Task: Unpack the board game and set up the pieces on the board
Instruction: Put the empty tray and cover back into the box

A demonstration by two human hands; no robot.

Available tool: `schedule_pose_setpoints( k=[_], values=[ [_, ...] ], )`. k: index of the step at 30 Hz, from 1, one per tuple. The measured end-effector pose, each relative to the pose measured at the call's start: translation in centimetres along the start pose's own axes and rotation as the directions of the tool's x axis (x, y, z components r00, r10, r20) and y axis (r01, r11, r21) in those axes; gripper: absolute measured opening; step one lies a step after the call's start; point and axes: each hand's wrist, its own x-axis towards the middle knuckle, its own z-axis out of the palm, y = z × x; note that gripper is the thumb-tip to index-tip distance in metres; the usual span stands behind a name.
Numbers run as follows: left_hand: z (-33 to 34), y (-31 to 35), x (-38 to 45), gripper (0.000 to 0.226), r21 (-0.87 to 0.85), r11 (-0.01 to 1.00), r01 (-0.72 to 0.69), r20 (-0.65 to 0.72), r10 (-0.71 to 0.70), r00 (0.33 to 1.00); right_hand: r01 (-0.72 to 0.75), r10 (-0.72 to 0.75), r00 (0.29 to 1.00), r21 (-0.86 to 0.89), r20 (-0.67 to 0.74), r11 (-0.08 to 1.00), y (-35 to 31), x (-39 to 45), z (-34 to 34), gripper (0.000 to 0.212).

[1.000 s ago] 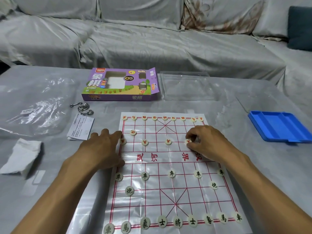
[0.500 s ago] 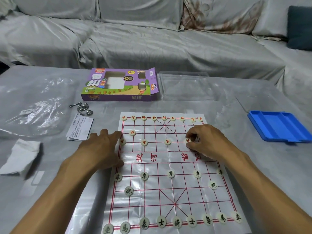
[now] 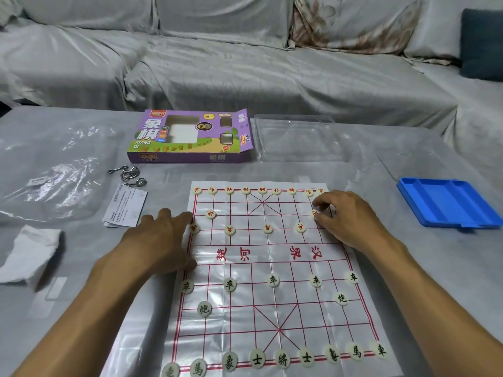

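head view showed the table (image 3: 353,170) carrying, in descending size, the paper board (image 3: 272,268), the purple game box (image 3: 190,137) beyond its far edge, a clear plastic tray (image 3: 296,137) beside the box, a blue tray (image 3: 446,202) to the right, and the round pieces. the black-lettered pieces filled the near rows of the board; the red-lettered pieces stood along the far rows.

step in hand, as judged: seating the red cannon piece (image 3: 313,213) on its line crossing at the far right of the board. to do this well, the piece should be centred on the crossing to mirror the left red cannon (image 3: 210,214), set flat with its character facing up, and let go without dragging the thin sheet or nudging the nearby soldier piece (image 3: 300,227).

the right hand (image 3: 351,219) was curled over the far right corner area, its fingers (image 3: 319,205) pinching the red cannon piece, which lay directly at the fingertips and rested on or just above the board. the left hand (image 3: 160,240) lay flat with its fingers relaxed and straight, pressing the left edge of the board to the table; its fingertips were just beside the leftmost red soldier (image 3: 194,228) and grasped nothing.
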Motion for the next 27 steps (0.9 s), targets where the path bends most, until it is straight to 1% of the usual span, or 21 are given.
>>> schedule_pose_setpoints(
  k=[9, 11, 13, 15, 17, 19, 23, 27],
  values=[
    [0.0, 0.0, 0.0, 0.093, 0.009, 1.0, 0.004, -0.001, -0.004, 1.0, -0.033, 0.033, 0.999, 0.013, 0.023, 0.999, -0.4, 0.1, 0.0, 0.022],
    [-0.2, -0.1, 0.0, 0.095, 0.002, 1.0, 0.005, 0.009, -0.005, 1.0, -0.061, 0.061, 0.998, 0.054, 0.003, 0.997, -0.7, -0.1, -0.8, 0.024],
    [-0.4, 0.0, -0.1, 0.095, -0.008, 1.0, 0.004, 0.019, -0.004, 1.0, -0.099, 0.104, 0.994, 0.102, -0.045, 0.99, -1.0, -1.2, -2.6, 0.025],
    [-0.5, 0.1, -0.4, 0.093, -0.023, 1.0, 0.008, 0.027, -0.007, 1.0, -0.127, 0.143, 0.985, 0.167, -0.092, 0.978, -1.2, -3.3, -4.4, 0.025],
    [-0.5, 0.1, -0.7, 0.09, -0.031, 0.999, 0.008, 0.036, -0.007, 0.999, -0.158, 0.184, 0.978, 0.228, -0.099, 0.961, -1.1, -5.9, -5.4, 0.023],
    [-0.5, 0.1, -1.0, 0.089, -0.034, 0.999, 0.005, 0.045, -0.004, 0.999, -0.198, 0.211, 0.977, 0.227, -0.031, 0.953, -0.8, -8.1, -5.2, 0.023],
    [-0.6, 0.1, -1.5, 0.089, -0.03, 1.0, 0.003, 0.055, -0.001, 0.999, -0.251, 0.224, 0.96, 0.157, 0.17, 0.955, -0.8, -9.6, -3.9, 0.033],
    [-0.9, 0.2, -1.8, 0.088, -0.031, 0.999, 0.005, 0.061, -0.003, 0.998, -0.194, 0.171, 0.941, 0.051, 0.291, 0.98, -0.6, -9.8, -3.1, 0.041]
  ],
)
